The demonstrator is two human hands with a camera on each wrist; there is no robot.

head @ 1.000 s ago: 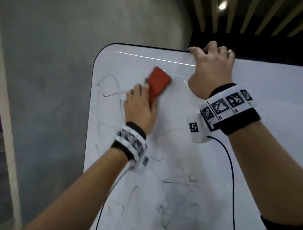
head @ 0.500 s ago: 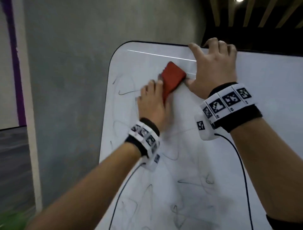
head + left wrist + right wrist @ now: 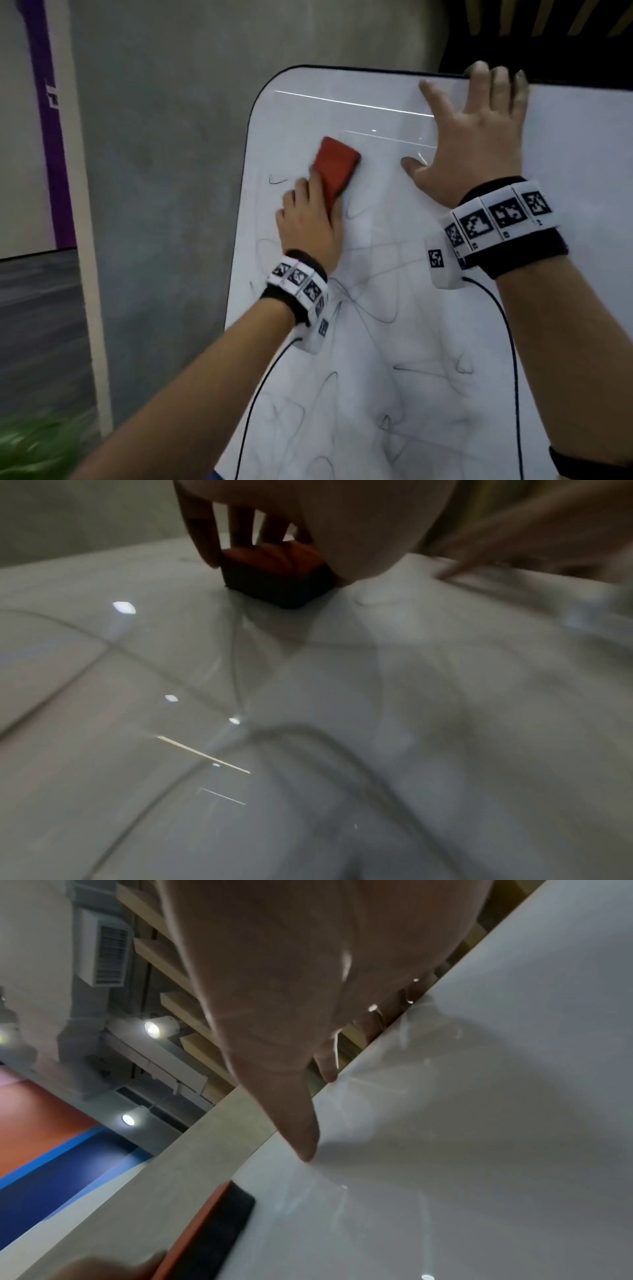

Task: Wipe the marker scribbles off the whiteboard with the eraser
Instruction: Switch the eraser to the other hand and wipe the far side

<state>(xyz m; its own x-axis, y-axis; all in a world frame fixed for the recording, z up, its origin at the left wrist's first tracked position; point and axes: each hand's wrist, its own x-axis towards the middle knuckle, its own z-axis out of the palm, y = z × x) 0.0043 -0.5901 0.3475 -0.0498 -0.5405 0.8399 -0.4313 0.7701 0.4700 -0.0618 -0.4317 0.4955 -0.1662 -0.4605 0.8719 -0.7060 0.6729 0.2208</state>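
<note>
While right hand (image 3: 474, 144) braces whiteboard (image 3: 394, 342), left hand (image 3: 308, 222) grips eraser (image 3: 337, 164).

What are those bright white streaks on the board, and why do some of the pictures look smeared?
Head view: the streaks are ceiling-light glare on the whiteboard. Left wrist view: more glare spots, scribbles and the far hand smeared by motion. Right wrist view: the eraser and nearby fingers are blurred, and ceiling lamps show.

Whiteboard (image 3: 445, 342) upright, scribbles (image 3: 370, 308) across lower part; red eraser (image 3: 337, 166) pressed flat against upper area.
</note>
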